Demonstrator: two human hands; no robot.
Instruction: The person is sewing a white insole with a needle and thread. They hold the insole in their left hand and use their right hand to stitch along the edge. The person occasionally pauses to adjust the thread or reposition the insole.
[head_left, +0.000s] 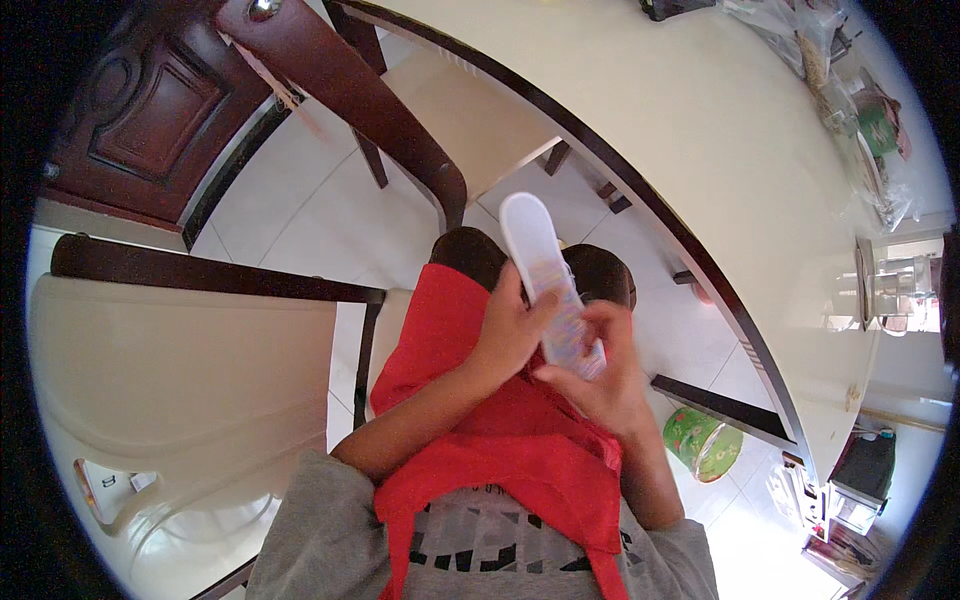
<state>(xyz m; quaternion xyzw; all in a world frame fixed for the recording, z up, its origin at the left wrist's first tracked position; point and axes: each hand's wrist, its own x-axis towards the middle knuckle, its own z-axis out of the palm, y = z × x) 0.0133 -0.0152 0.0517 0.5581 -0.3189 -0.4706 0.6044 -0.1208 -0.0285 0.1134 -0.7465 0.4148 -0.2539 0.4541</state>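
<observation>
Above my lap, covered by a red apron (510, 450), is a long flat object with rounded ends (534, 232), white at its far end and multicoloured at the near end; it may be a shoe sole or slipper. My left hand (517, 322) grips its left edge around the middle, the thumb lying across the patterned part. At its near right side is my right hand (604, 367), blurred, with thumb and fingers curled around the near end. Whether the right fingers press on it cannot be told.
A cream table (675, 112) with a dark edge curves along the right, bearing plastic bags (817, 67) at its far side. A green patterned bin (701, 444) stands on the tiled floor. Chairs with dark wood frames (217, 270) are at the left, near a brown panelled door (161, 112).
</observation>
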